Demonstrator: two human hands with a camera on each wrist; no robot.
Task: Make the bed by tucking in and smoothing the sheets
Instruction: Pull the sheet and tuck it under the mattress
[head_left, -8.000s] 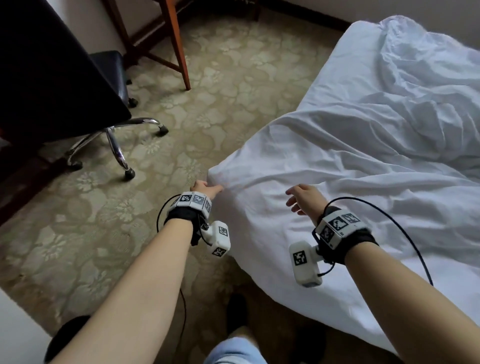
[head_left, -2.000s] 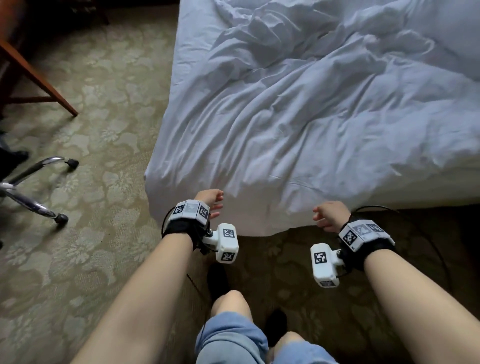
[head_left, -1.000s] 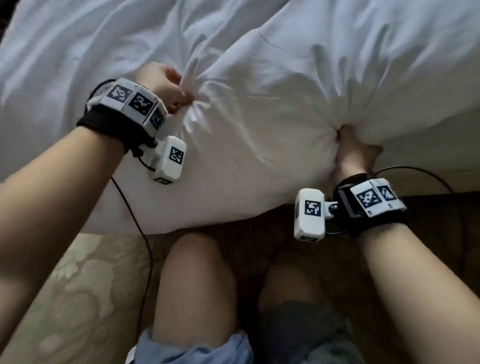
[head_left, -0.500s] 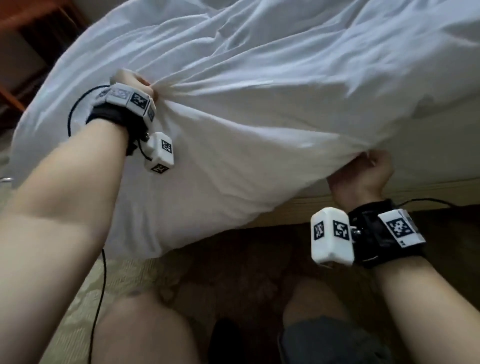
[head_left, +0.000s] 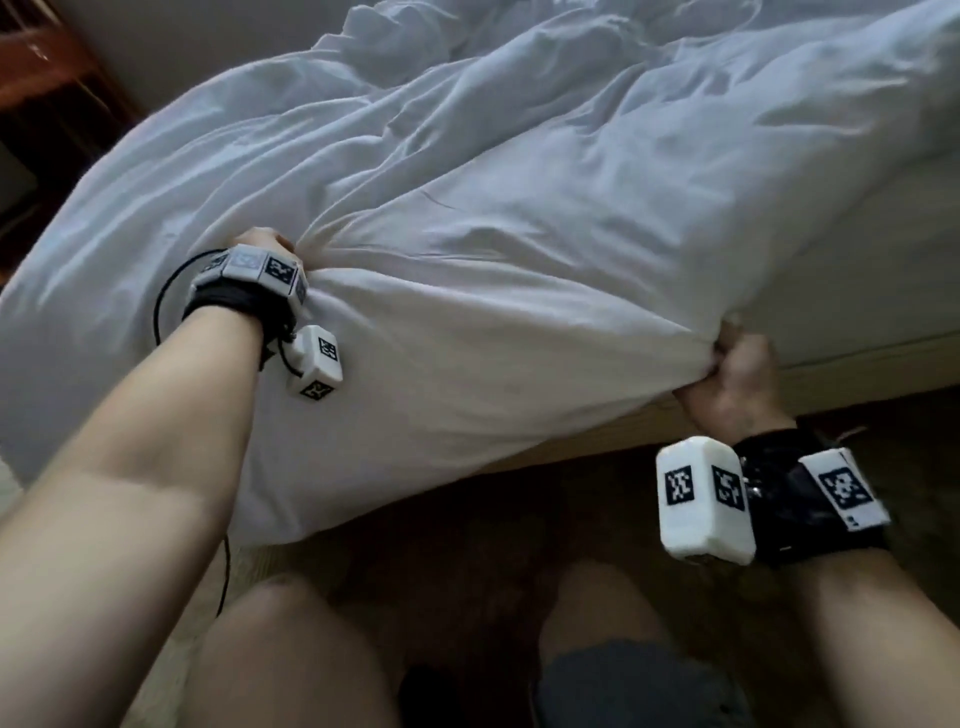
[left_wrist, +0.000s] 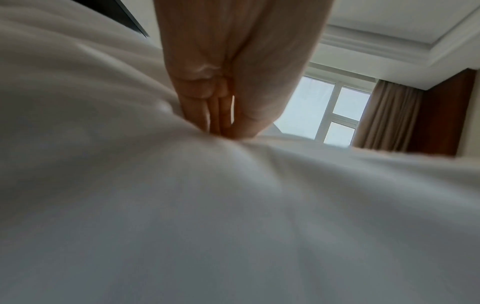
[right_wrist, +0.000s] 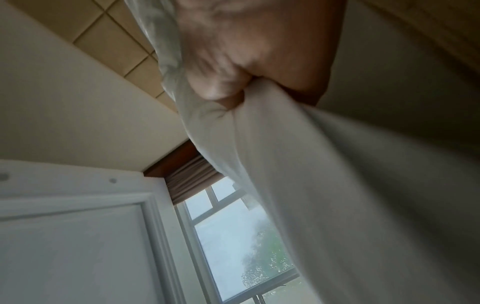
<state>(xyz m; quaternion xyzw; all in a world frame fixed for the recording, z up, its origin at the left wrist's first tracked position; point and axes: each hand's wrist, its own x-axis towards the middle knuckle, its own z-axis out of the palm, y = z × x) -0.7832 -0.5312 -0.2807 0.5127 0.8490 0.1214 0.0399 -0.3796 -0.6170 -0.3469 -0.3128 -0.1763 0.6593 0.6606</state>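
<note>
A crumpled white sheet covers the bed and hangs over its near edge. My left hand grips a bunch of the sheet on top of the bed at the left; its fingers dig into the cloth. My right hand grips a gathered fold of the sheet at the bed's lower edge on the right, fist closed round the cloth in the right wrist view. The sheet is stretched taut between the two hands.
The bare mattress side and the wooden bed base show to the right of my right hand. My knees are close to the bed over dark floor. Dark wooden furniture stands at the far left.
Both hands have kept their grip on the sheet. The view has pulled back a little, and the right hand has shifted right along the bed's lower edge, stretching the cloth.
</note>
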